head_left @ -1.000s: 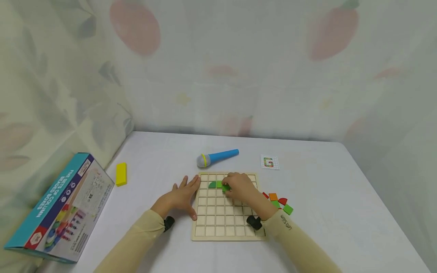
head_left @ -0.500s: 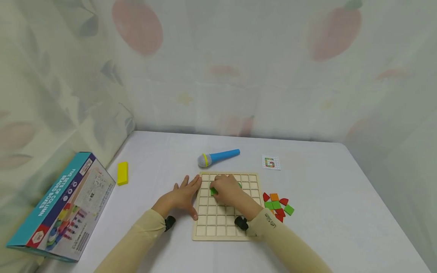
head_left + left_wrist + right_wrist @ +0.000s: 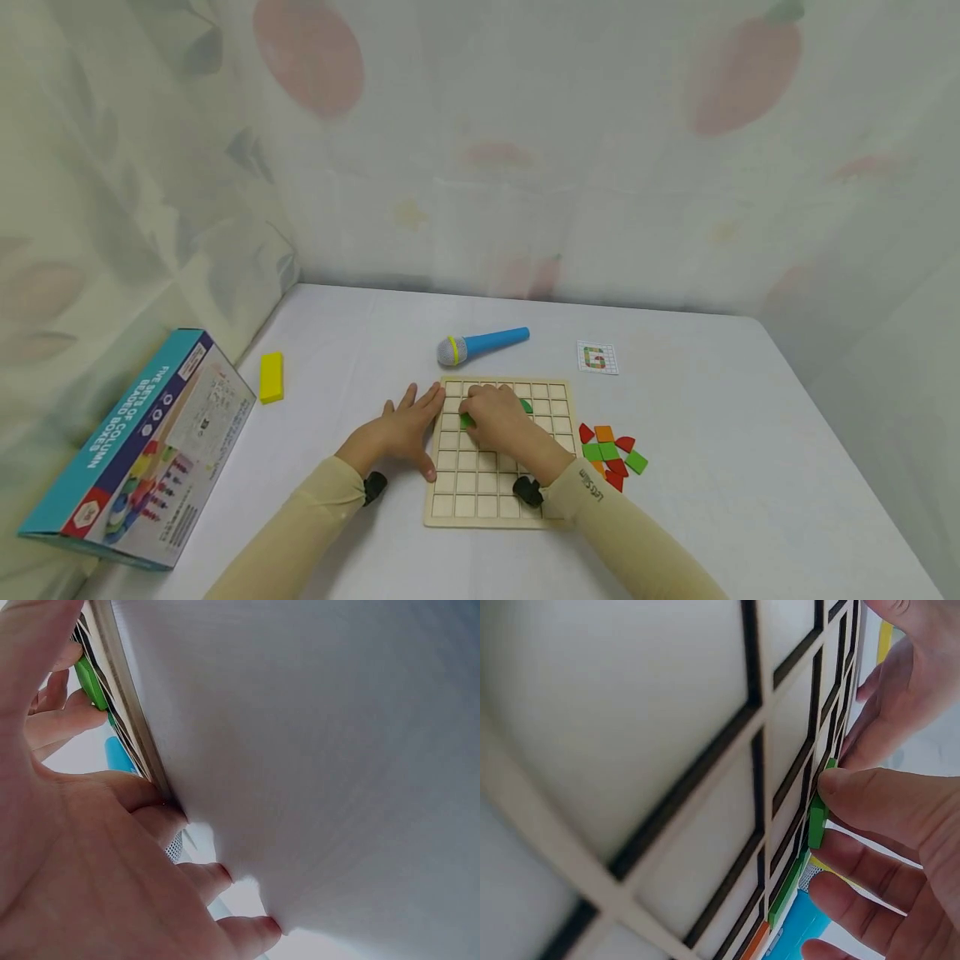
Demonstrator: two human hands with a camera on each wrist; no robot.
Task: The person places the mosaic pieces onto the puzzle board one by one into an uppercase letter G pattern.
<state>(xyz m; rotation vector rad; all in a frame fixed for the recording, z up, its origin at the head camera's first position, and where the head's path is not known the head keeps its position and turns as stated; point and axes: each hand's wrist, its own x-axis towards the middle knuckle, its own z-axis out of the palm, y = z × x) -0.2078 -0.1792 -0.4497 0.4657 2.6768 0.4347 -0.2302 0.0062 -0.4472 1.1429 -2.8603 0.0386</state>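
Observation:
My right hand [image 3: 495, 417] is over the upper left of a wooden grid board [image 3: 455, 506]. Its thumb and fingers pinch a small green tile [image 3: 817, 819], tilted against the grid in the right wrist view. Fingers mostly cover that tile in the head view. Beyond it, another green tile [image 3: 786, 891] and an orange tile [image 3: 756, 941] lie in the grid. A dark green rounded tile [image 3: 527, 406] shows just right of the knuckles. My left hand [image 3: 397, 432] is spread flat on the table, its fingertips and thumb against the board's left edge.
Loose red, orange and green tiles [image 3: 607, 451] lie right of the board. Behind it are a blue toy microphone [image 3: 483, 344] and a pattern card [image 3: 597, 357]. A yellow block [image 3: 272, 377] and a large toy box [image 3: 142, 450] stand at the left.
My right hand has moved left across the board with a green tile, then stayed nearly still over the last half second. My left hand has kept its place at the edge.

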